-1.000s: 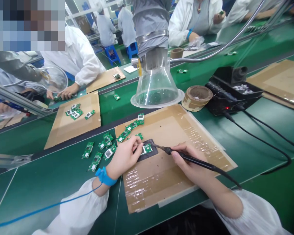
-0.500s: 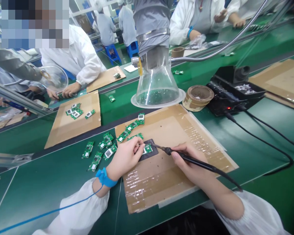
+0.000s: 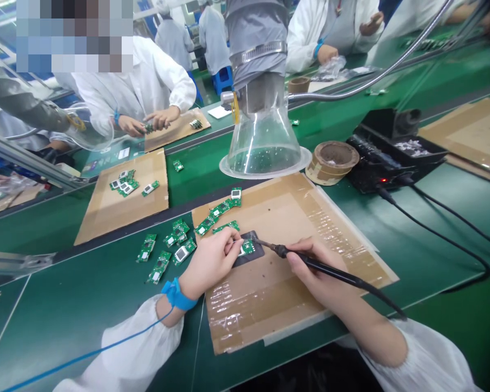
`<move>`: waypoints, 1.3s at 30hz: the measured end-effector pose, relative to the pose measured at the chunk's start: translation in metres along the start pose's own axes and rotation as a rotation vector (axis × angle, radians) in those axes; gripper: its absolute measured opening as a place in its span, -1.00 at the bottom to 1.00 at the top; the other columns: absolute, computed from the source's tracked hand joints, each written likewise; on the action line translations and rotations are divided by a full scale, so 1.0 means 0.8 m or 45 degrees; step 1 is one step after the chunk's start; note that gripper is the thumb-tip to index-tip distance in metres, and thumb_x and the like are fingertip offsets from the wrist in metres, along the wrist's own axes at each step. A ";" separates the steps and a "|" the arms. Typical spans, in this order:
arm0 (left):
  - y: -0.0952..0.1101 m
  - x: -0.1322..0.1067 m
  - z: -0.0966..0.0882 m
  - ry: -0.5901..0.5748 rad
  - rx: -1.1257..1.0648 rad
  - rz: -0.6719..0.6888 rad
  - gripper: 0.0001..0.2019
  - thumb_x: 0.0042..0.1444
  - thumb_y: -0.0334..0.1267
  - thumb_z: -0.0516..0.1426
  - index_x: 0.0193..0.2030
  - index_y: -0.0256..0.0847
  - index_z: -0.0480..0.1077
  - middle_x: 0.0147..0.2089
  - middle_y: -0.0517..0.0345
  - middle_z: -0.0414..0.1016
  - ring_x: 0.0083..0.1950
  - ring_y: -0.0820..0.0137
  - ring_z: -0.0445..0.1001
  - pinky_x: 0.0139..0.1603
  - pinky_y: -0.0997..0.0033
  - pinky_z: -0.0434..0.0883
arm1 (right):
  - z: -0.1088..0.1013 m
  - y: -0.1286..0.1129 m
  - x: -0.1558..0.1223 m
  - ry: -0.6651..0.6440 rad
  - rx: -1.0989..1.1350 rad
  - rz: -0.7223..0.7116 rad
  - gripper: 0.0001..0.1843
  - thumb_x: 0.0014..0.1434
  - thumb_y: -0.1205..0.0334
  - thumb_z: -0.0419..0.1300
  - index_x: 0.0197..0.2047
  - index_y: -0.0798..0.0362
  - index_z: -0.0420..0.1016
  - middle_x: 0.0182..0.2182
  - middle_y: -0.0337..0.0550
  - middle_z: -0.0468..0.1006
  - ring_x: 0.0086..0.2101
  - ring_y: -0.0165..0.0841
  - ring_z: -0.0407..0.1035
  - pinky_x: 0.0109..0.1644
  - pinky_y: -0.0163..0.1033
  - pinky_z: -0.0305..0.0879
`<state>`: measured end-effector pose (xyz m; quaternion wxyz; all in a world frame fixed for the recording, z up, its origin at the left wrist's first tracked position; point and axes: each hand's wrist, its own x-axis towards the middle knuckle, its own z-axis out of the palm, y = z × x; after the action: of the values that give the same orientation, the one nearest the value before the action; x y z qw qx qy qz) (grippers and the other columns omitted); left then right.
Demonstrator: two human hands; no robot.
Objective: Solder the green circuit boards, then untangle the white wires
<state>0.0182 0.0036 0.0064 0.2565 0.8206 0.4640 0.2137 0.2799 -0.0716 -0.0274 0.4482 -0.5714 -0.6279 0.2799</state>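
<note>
My right hand [image 3: 318, 267] is closed round the black handle of a soldering iron [image 3: 330, 270]. The iron's tip meets the right end of a small green circuit board [image 3: 247, 247], which lies on a dark pad [image 3: 253, 261]. At the board's left end, my left hand [image 3: 218, 253] is pinched on what looks like thin solder wire [image 3: 236, 241], mostly hidden by the fingers. A blue wrist strap [image 3: 178, 294] with a cord circles my left wrist. Another circuit board [image 3: 227, 226] lies just behind my left fingers.
A cardboard sheet [image 3: 286, 305] lies under the pad. Several circuit boards [image 3: 159, 267] are left of it. A clear fume hood [image 3: 265, 147] hangs above; a tape roll [image 3: 332, 162] and black soldering station [image 3: 375, 163] stand right. A co-worker [image 3: 134, 87] sits opposite.
My hands, the iron and the board stay almost still. Across the bench, the co-worker's hands have lifted and moved right, holding a small green piece. The view has shifted slightly.
</note>
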 end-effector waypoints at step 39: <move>-0.008 -0.019 -0.013 0.135 -0.090 -0.173 -0.82 0.52 -0.18 -0.02 0.06 -0.14 0.35 -0.42 0.31 0.37 -0.42 0.39 0.41 -0.30 0.37 0.34 | -0.002 -0.009 0.012 -0.001 0.181 0.095 -0.83 0.41 0.07 0.24 -0.10 -0.01 0.50 -0.48 -0.25 0.57 -0.48 -0.37 0.49 -0.37 -0.28 0.45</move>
<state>0.0008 -0.0046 0.0091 0.2743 0.7653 0.5236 0.2550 0.2781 -0.0640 -0.0183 0.4766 -0.5612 -0.5848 0.3403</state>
